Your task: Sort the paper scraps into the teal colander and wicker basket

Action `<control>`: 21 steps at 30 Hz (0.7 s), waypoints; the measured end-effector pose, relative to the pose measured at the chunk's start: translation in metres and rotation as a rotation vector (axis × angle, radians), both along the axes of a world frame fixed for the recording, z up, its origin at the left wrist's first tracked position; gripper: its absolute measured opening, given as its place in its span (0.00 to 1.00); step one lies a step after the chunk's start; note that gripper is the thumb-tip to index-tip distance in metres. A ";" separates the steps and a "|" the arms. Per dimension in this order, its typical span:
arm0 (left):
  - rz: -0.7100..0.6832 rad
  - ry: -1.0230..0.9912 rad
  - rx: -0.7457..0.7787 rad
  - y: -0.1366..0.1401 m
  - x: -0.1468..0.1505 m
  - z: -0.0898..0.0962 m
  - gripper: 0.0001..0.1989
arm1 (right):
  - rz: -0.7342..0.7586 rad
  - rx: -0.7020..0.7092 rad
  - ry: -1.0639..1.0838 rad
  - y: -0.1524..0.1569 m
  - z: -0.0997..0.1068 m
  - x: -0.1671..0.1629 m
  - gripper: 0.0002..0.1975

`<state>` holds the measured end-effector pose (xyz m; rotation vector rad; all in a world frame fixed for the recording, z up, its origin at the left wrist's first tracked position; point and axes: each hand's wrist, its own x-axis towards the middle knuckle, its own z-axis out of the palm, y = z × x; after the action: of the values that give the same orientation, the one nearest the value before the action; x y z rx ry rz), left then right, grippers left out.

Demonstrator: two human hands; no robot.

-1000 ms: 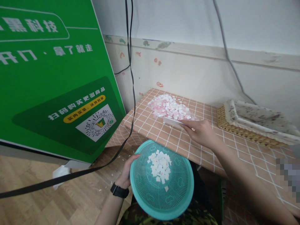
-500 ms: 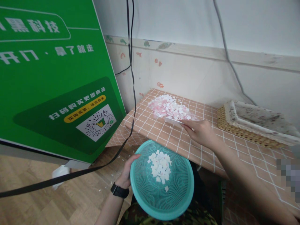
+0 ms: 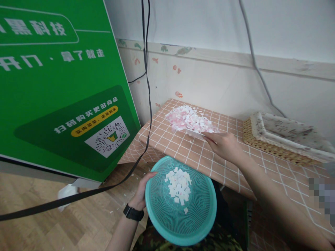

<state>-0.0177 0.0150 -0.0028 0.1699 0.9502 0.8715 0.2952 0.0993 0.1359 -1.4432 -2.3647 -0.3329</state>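
Observation:
My left hand [image 3: 144, 186] grips the left rim of a teal plastic colander [image 3: 193, 226], thumb over the edge. Small white paper squares [image 3: 179, 184] lie in a heap in its bowl. The colander is just below the table's front edge, above my lap. Over the tabletop, my right hand [image 3: 225, 146] pinches a thin, flat white piece, perhaps a card [image 3: 195, 134]. Its edge is against the near side of a pile of white and pink paper bits [image 3: 188, 118]. The fingertips' far side is hidden.
A brown checked cloth covers the table [image 3: 180, 150]. A cloth-lined wicker basket [image 3: 285, 139] stands on it at the right. To the left rises a green printed cabinet [image 3: 65, 87]. A black strap [image 3: 149, 104] hangs down in front. Paper scraps dot the wooden floor [image 3: 104, 216].
My right hand and the flat white piece have shifted very slightly to the right along the pile's near edge. My left hand and the colander stay put.

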 end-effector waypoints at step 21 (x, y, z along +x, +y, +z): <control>0.023 0.030 -0.007 0.001 0.001 -0.001 0.07 | -0.024 -0.010 0.040 0.021 0.020 0.012 0.15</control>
<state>-0.0168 0.0158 -0.0037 0.1666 0.9843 0.8892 0.3075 0.1206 0.1562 -1.4706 -2.3222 -0.2961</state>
